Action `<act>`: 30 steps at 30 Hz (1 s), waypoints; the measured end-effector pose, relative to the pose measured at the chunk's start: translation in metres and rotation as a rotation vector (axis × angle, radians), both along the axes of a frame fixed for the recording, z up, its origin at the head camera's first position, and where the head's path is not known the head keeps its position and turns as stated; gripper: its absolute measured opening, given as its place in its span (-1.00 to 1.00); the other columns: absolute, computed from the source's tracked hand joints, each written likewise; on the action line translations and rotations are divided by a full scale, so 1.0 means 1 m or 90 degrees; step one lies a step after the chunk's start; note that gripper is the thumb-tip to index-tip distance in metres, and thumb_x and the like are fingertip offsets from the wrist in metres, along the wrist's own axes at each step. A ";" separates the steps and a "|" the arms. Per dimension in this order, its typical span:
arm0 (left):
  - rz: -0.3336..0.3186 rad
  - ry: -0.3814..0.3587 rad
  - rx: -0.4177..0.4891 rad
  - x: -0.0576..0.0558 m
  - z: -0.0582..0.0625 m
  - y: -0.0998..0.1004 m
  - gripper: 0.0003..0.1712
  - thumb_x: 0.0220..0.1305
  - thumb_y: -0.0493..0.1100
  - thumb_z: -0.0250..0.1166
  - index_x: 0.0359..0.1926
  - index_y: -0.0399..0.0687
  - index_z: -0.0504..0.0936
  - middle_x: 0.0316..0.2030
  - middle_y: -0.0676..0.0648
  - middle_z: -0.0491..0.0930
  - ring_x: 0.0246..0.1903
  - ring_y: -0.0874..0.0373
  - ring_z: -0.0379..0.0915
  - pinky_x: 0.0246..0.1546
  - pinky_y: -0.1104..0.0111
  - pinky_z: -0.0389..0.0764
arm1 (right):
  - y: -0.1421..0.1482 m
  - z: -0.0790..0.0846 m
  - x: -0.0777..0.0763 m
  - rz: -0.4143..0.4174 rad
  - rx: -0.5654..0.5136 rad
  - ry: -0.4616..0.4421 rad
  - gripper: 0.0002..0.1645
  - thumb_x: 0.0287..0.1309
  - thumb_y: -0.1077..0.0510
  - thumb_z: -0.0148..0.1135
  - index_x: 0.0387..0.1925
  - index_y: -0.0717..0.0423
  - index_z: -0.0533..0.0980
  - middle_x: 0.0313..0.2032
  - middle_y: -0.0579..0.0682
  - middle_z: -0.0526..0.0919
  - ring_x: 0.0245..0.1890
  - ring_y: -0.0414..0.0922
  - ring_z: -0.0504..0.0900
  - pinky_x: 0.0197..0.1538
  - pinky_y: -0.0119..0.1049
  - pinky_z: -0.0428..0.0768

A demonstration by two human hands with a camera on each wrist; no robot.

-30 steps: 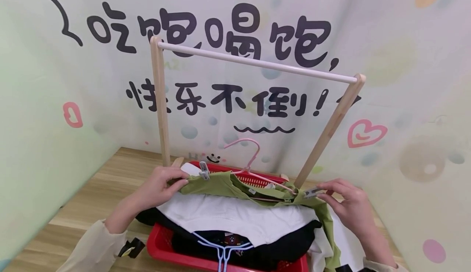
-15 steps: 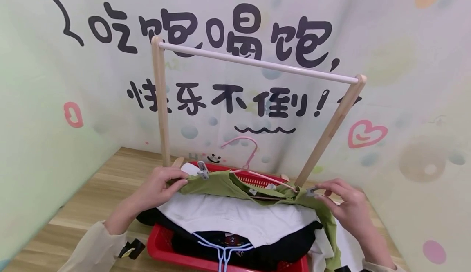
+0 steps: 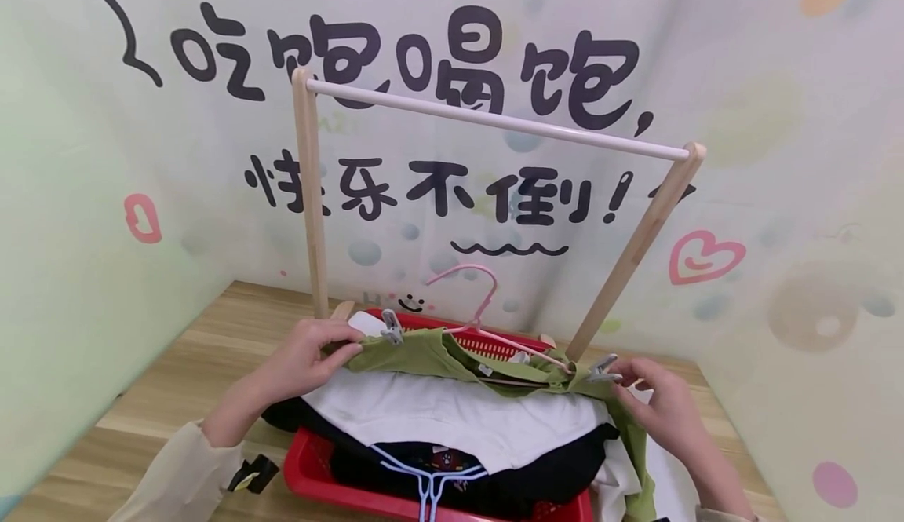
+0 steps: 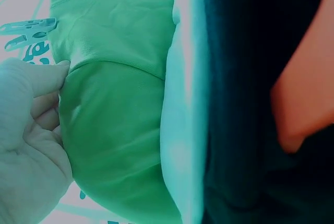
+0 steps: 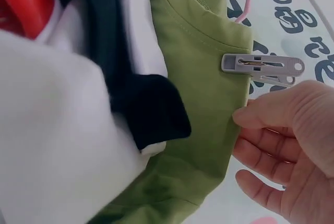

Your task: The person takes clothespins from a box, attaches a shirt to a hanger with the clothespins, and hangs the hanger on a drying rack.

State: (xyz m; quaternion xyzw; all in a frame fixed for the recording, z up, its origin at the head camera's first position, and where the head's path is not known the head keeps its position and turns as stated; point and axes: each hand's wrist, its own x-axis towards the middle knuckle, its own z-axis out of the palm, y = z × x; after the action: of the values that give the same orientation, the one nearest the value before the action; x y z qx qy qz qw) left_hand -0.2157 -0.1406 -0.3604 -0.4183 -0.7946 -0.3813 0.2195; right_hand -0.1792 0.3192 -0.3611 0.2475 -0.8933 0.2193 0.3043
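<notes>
A green shirt [image 3: 410, 352] hangs on a pink clothes hanger [image 3: 487, 294], whose hook stands up from the neckline. My left hand [image 3: 321, 353] pinches the shirt's edge at one shoulder, near a grey clothespin [image 3: 391, 327] clipped there. At the other shoulder a second grey clothespin [image 5: 261, 66] grips the fabric. Just below it in the right wrist view, my right hand [image 5: 297, 145] has its thumb on the front of the green cloth edge and its fingers behind. The left wrist view shows thumb and fingers of the left hand [image 4: 36, 125] at the cloth edge.
A white garment [image 3: 459, 412] and black clothing [image 3: 551, 467] lie over a red basket [image 3: 307, 459]. Blue hangers [image 3: 427, 479] stick out in front. Behind stands a wooden rack [image 3: 636, 247] with a white rail [image 3: 494, 120], on a wood-grain table [image 3: 191, 373] before a printed wall.
My right hand has let go of the clothespin, moved slightly down and right, and taken the shirt's edge. The clothespin stays clipped to the shoulder. The left hand has kept its grip.
</notes>
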 end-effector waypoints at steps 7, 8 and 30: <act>-0.005 0.003 0.001 -0.001 0.001 0.000 -0.81 -0.02 -0.53 0.31 -0.36 -0.26 0.67 -0.48 -0.04 0.63 -0.54 0.37 0.33 -0.58 0.50 0.50 | -0.001 -0.003 -0.002 0.021 -0.007 0.036 -0.60 -0.42 0.54 0.34 -0.46 0.11 0.53 -0.54 -0.11 0.57 -0.54 -0.35 0.49 -0.47 -0.51 0.48; -0.006 0.006 0.000 -0.001 0.001 0.000 -0.81 -0.02 -0.53 0.31 -0.35 -0.25 0.66 -0.47 -0.04 0.63 -0.53 0.37 0.34 -0.57 0.50 0.51 | -0.002 -0.003 -0.003 0.020 -0.012 0.042 -0.60 -0.42 0.54 0.33 -0.46 0.12 0.53 -0.54 -0.12 0.57 -0.54 -0.36 0.49 -0.47 -0.55 0.47; 0.061 0.105 -0.125 -0.026 0.045 0.014 -0.86 0.07 -0.49 0.25 -0.34 -0.26 0.65 -0.44 -0.07 0.64 -0.47 0.17 0.52 -0.42 0.30 0.60 | 0.000 0.020 -0.007 0.009 -0.025 0.106 -0.67 -0.40 0.57 0.21 -0.46 0.25 0.52 -0.53 0.00 0.60 -0.54 -0.30 0.55 -0.54 -0.62 0.49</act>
State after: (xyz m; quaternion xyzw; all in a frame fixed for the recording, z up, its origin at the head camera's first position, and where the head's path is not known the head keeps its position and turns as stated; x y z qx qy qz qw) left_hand -0.2414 -0.1262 -0.3149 -0.4292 -0.8266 -0.2547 0.2601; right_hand -0.1863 0.3197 -0.3414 0.2654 -0.8584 0.2179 0.3811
